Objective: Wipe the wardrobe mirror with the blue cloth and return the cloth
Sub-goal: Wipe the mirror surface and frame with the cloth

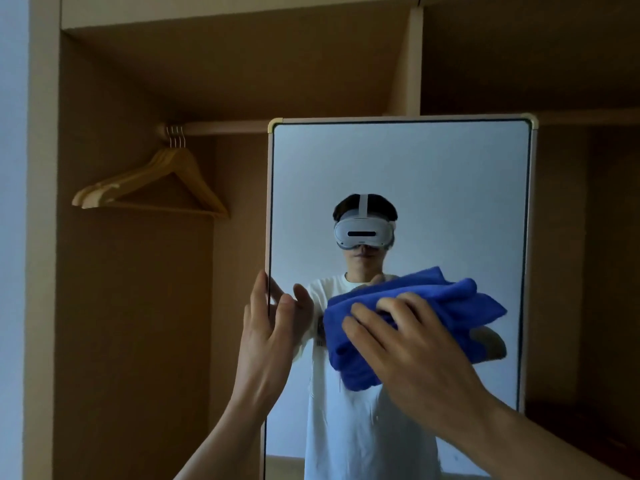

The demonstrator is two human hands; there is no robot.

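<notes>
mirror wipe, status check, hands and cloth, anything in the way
Left hand open, fingers on the mirror frame's left edge. Right hand presses the blue cloth flat on the glass. Hangers off to the left, clear of the wipe.

One view only, head cam, faces straight fwd at the mirror from close range, approx level w/ its upper half; open wardrobe fills left side, both hands low in frame.
</notes>
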